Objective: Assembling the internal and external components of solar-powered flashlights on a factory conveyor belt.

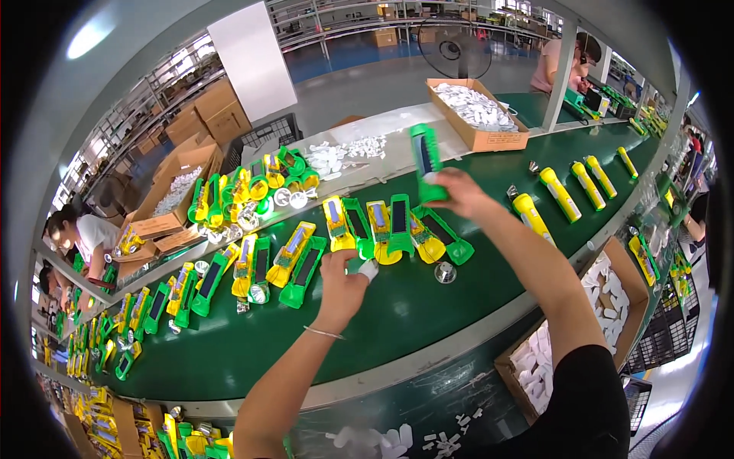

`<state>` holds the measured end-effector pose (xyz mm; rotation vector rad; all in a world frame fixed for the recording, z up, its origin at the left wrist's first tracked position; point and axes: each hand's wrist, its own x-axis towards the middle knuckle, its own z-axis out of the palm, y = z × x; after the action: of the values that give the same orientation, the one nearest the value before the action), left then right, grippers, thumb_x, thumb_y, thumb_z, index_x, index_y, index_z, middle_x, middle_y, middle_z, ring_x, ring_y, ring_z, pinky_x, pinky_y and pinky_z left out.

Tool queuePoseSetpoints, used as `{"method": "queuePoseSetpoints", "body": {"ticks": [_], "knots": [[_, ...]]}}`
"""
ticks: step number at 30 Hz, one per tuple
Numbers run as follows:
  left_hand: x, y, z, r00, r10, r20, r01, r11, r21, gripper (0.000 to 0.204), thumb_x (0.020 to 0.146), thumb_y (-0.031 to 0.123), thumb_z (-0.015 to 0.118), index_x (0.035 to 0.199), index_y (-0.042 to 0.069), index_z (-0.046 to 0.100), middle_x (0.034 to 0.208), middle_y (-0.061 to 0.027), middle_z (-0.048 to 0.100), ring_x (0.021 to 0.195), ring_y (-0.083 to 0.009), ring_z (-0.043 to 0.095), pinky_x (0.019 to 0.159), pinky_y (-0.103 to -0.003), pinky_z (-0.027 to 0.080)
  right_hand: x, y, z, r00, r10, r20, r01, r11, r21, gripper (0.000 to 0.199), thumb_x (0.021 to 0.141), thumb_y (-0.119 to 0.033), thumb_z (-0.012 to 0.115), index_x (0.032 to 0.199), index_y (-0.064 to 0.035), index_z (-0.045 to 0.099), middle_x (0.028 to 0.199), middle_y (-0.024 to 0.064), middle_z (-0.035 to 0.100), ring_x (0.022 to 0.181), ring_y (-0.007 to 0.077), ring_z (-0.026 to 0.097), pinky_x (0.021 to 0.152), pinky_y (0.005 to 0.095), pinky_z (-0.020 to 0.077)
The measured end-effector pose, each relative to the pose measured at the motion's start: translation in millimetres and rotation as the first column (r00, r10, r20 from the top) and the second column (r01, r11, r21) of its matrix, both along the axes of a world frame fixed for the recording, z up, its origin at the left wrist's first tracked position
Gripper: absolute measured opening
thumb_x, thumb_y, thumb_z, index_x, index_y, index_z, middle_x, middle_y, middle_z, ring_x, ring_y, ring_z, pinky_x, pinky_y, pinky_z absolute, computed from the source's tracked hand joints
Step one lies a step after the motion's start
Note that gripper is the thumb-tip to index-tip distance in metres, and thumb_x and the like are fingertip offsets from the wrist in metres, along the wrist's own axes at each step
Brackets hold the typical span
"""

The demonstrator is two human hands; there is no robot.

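In my right hand [459, 191] is a green flashlight half [423, 149] with a dark solar panel, held upright above the belt. My left hand [342, 287] has its fingers curled at the lower end of a yellow flashlight half [337, 218]; its thumb wears a white finger cover. Beside it lies a green half with a dark panel [357, 223], its lower end near that thumb. More opened flashlights, yellow halves paired with green ones [399, 222], lie just right of it. A clear round lamp head [445, 272] rests on the belt below them.
The green conveyor belt [367, 336] carries opened flashlights on the left and closed yellow flashlights [560, 195] on the right. Cartons of white parts stand behind the belt [501, 140] and by my right arm [638, 291]. Co-workers sit far left [95, 241] and far right [547, 69].
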<state>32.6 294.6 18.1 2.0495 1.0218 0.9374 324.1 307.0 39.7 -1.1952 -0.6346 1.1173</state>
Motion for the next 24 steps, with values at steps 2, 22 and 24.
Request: {"method": "queuePoseSetpoints", "body": {"ticks": [2,22,24], "knots": [[-3.1,8.6,-10.7,1.0,0.02,0.019,-0.019,0.999,-0.028,0.032,0.066,-0.003,0.055,0.097,0.004,0.052,0.093,-0.0074,0.047,0.084,-0.0198,0.048,0.074,-0.03,0.043,52.4,-1.4,-13.9,0.999,-0.034,-0.008,0.034,0.998,-0.047,0.033,0.075,-0.015,0.062,0.101,0.0001,0.049,0.095,0.0128,0.055,0.091,0.0267,0.055,0.08,0.051,0.0481],[13.5,14.5,-24.1,0.993,-0.053,0.106,0.061,0.995,-0.073,0.027,0.073,-0.004,0.053,0.1,0.0,0.053,0.088,-0.0057,0.055,0.073,-0.0127,0.051,0.065,-0.026,0.046,106.8,42.2,-16.1,0.38,0.048,0.924,0.36,0.912,-0.196,0.037,0.07,-0.027,0.059,0.095,0.0011,0.054,0.09,0.0141,0.057,0.078,0.02,0.054,0.068,0.0365,0.0433],[31.4,12.8,-19.2,0.987,-0.103,0.124,0.106,0.994,-0.019,0.033,0.074,0.001,0.057,0.107,-0.001,0.05,0.087,-0.007,0.056,0.069,-0.0148,0.053,0.065,-0.028,0.046,71.2,22.9,-27.4,0.113,0.059,0.992,0.143,0.987,-0.075,0.031,0.072,-0.027,0.058,0.091,-0.0019,0.055,0.086,0.0166,0.057,0.08,0.0276,0.057,0.072,0.0375,0.0444]]}}
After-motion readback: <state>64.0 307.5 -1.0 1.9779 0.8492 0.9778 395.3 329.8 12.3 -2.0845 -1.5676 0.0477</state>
